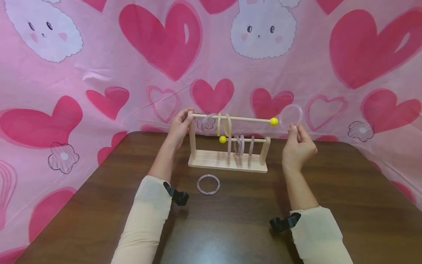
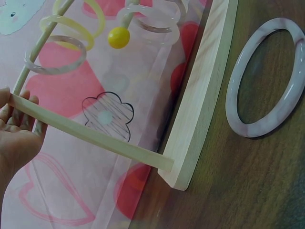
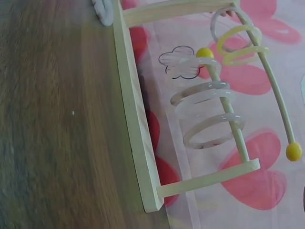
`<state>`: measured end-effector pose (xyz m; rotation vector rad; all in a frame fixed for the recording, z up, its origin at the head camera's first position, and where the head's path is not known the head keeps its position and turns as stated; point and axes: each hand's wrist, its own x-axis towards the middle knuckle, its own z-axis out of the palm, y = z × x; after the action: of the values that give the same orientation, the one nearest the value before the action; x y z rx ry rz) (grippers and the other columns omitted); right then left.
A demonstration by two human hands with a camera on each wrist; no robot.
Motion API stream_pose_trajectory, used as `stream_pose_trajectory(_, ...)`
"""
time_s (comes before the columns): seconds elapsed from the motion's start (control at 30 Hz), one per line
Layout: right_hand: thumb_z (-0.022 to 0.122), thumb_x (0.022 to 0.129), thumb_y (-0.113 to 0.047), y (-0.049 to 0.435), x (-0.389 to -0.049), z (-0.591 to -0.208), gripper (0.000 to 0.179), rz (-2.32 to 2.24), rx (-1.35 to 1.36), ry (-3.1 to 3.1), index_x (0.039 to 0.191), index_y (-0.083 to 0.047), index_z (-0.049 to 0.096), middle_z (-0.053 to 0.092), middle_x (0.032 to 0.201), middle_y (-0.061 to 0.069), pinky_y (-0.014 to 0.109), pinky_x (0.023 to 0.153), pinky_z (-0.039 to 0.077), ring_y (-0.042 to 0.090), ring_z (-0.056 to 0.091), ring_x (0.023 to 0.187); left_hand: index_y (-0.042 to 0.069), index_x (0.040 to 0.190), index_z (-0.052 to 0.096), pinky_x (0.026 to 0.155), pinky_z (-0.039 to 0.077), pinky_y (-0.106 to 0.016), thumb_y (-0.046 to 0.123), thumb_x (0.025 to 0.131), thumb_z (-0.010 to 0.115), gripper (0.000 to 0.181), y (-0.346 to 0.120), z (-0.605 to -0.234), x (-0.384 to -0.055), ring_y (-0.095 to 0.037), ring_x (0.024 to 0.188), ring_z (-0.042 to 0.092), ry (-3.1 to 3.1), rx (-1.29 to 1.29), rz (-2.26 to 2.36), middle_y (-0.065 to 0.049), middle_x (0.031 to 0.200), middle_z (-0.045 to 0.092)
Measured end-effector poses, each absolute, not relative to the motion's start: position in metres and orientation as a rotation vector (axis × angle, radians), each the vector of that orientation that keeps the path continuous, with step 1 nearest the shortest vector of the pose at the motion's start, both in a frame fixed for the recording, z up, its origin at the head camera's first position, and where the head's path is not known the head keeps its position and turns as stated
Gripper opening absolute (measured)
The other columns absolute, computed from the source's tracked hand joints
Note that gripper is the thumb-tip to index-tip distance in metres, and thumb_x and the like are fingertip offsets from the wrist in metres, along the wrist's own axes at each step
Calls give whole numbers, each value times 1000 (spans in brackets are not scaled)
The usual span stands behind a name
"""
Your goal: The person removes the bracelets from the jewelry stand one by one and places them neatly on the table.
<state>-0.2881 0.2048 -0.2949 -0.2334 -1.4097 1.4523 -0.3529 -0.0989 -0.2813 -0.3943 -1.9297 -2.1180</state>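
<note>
My left hand [image 1: 178, 129] grips the top of the tall post of a wooden bangle rack [image 1: 227, 164]; in the left wrist view its fingers [image 2: 27, 106] curl behind the post. To the rack's right, my right hand [image 1: 299, 150] pinches the lower edge of a clear bangle [image 1: 301, 113], which stands upright just beyond the yellow ball [image 1: 274, 121] ending the upper rod. On that rod hang a pale lavender bangle [image 2: 57, 71] and two yellow bangles [image 1: 219, 124]. Several pale bangles [image 3: 214, 117] hang on the lower rod. The right hand is outside the right wrist view.
A lavender bangle [image 1: 199, 184] lies flat on the brown table [image 1: 227, 220] in front of the rack. The lower rod ends in another yellow ball [image 1: 222, 139], facing left. A pink heart-patterned cloth [image 1: 211, 66] hangs close behind the table.
</note>
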Motion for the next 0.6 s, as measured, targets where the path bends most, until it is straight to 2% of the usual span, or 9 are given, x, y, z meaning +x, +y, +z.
stream_pose_trajectory(0.1, 64, 86, -9, 205, -288, -293, 18, 1607, -225, -1356, 98, 3, 70, 70, 88, 11, 21, 72, 50, 9, 66, 79, -7, 129, 44, 94, 37, -31, 4, 96, 44, 34, -99, -281, -353, -22, 108, 49, -1927, -395, -2123, -23, 123, 50)
stream_pose_trajectory(0.23, 63, 86, -5, 205, -285, -290, 15, 1814, -184, -1255, 96, 4, 70, 69, 78, 5, 22, 65, 52, 12, 67, 73, -8, 129, 43, 95, 37, -32, 3, 96, 44, 34, -99, -281, -353, -35, 116, 43, -1902, -413, -2151, -26, 124, 48)
stream_pose_trajectory(0.3, 63, 86, -3, 205, -285, -290, 12, 1880, -157, -1223, 92, 4, 71, 69, 73, 5, 23, 62, 52, 13, 67, 68, -8, 129, 43, 94, 37, -31, 2, 96, 43, 34, -98, -281, -354, -37, 117, 42, -1894, -417, -2157, -27, 125, 48)
stream_pose_trajectory(0.43, 62, 83, 3, 201, -284, -290, 9, 1987, -117, -1170, 82, 4, 71, 67, 69, 8, 25, 58, 52, 14, 66, 61, -8, 129, 43, 93, 37, -30, 1, 96, 43, 33, -98, -281, -354, -28, 111, 47, -1896, -410, -2151, -27, 125, 48)
stream_pose_trajectory(0.6, 55, 81, 10, 195, -285, -291, 17, 2097, -87, -1151, 73, 3, 68, 66, 64, 10, 28, 58, 52, 15, 65, 57, -8, 129, 43, 95, 37, -31, 2, 96, 43, 34, -98, -281, -353, -15, 102, 49, -1906, -401, -2134, -28, 126, 47)
